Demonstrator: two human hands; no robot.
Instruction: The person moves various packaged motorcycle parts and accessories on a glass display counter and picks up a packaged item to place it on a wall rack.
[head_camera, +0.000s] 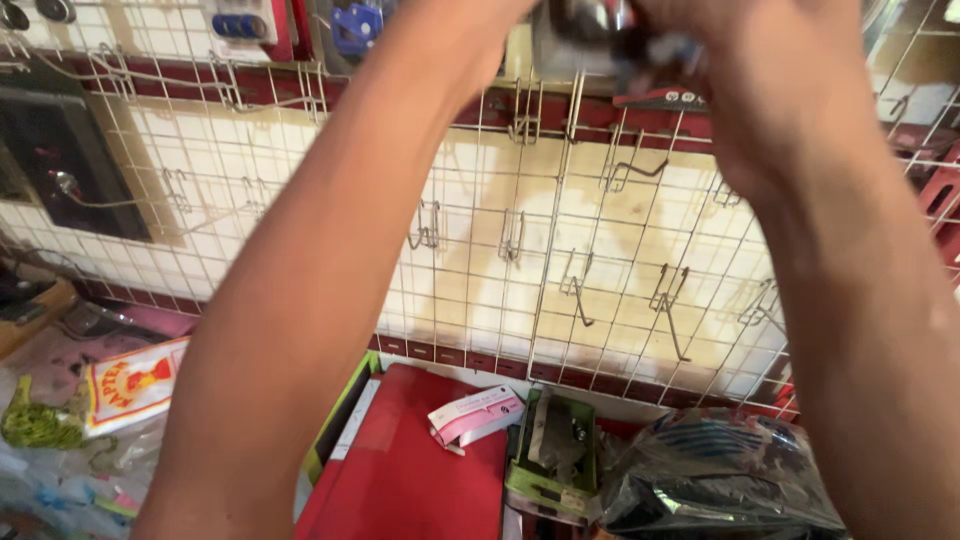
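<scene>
Both my hands are up at the top edge of the wire grid rack (560, 230): left hand (470, 40) and right hand (770, 90) on a blurred metallic item (610, 25); grip of fingers unclear. Item not yet hung. Most hooks (668, 300) bare. Pink box (475, 415) below on red case (410, 470).

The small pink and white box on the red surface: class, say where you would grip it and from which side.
Grip the pink and white box across its two long sides, near the middle, coming down from above. It lies flat and slanted on the red surface, long and narrow, with its top bare. A green case sits close at its right end, so approaching from there looks cramped.
</scene>
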